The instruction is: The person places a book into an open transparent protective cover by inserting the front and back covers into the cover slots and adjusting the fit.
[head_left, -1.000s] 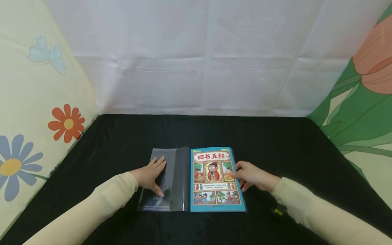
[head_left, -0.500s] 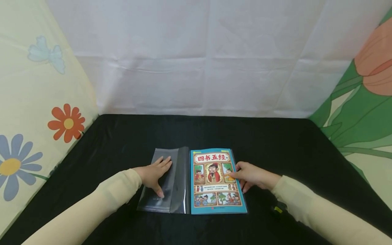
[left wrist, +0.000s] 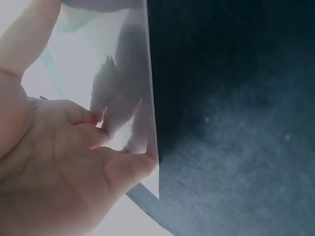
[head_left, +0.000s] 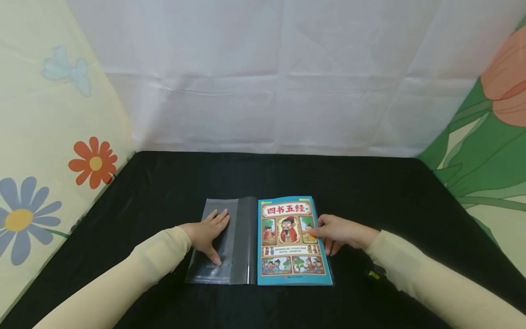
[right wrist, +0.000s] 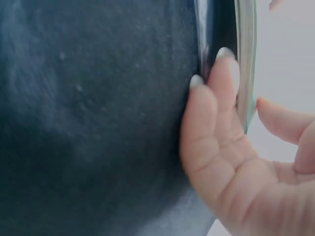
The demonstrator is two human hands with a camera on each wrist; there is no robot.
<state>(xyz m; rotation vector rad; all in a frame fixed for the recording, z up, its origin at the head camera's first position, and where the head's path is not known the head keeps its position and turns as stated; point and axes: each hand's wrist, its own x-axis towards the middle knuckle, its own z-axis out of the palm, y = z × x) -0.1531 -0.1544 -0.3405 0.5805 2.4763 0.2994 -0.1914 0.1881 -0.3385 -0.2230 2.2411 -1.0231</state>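
A book [head_left: 287, 265] with a blue border and cartoon panels lies face up on the black cloth. To its left spreads a clear plastic book cover [head_left: 242, 242], opened out flat, with a band folded beside the spine. My left hand [head_left: 207, 235] lies with spread fingers on the cover's left flap; in the left wrist view its fingers rest on the shiny sheet [left wrist: 128, 59]. My right hand [head_left: 339, 233] pinches the book's right edge, thumb on top. In the right wrist view the fingers lie beside the page block [right wrist: 246, 59], near a strip of clear plastic [right wrist: 203, 29].
Black cloth [head_left: 185, 173] covers the table. A small dark item with a yellow-green mark [head_left: 374, 275] sits near the right sleeve. A white sheet [head_left: 246, 91] hangs behind, and flower-printed panels [head_left: 94, 114] stand at the sides.
My left hand has slid slightly to the right over the plastic flap. My right hand keeps its hold on the book's edge. The head view has shifted a little.
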